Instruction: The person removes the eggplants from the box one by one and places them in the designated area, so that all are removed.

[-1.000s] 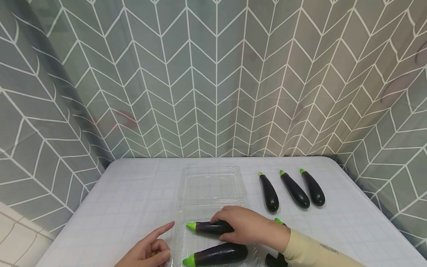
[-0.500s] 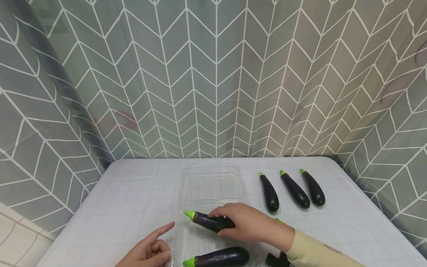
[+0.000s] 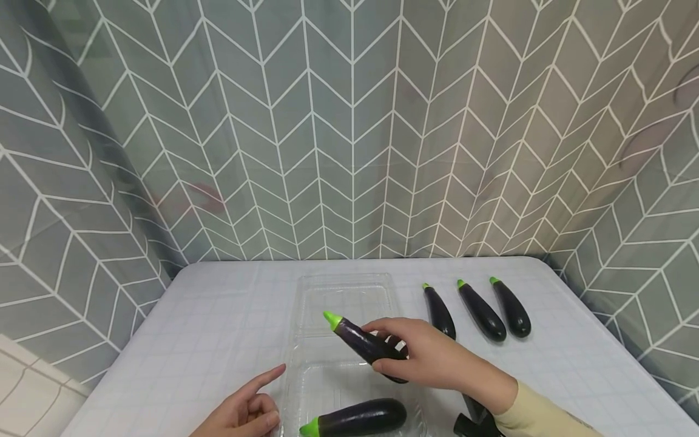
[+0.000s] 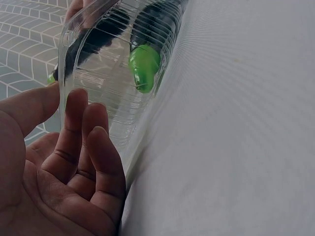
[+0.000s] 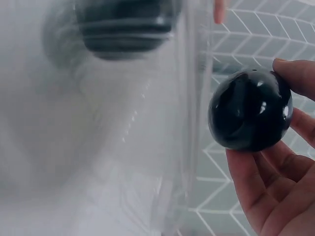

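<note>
My right hand [image 3: 431, 352] grips a dark purple eggplant [image 3: 360, 341] by its thick end, raised above a clear plastic clamshell box [image 3: 292, 370]. Its green stem end points up and to the left. In the right wrist view, the thumb and fingers surround the eggplant's round black end [image 5: 251, 110]. A second eggplant [image 3: 363, 417] lies inside the box, stem to the left. My left hand [image 3: 243, 409] is at the box's left edge, index finger extended. In the left wrist view, the loosely bent fingers [image 4: 106, 162] are close against the transparent wall.
Three eggplants lie at the back right: a left one [image 3: 438, 309], a middle one [image 3: 482, 311] and a right one [image 3: 511, 308]. A black object [image 3: 475, 425] is partly hidden under the right forearm. The box's open lid [image 3: 344, 282] lies flat on the white table [image 3: 218, 315].
The right hand has lifted the gripped eggplant out of the box, moving it up and right and tilting its stem upward. The left hand has stayed in place.
</note>
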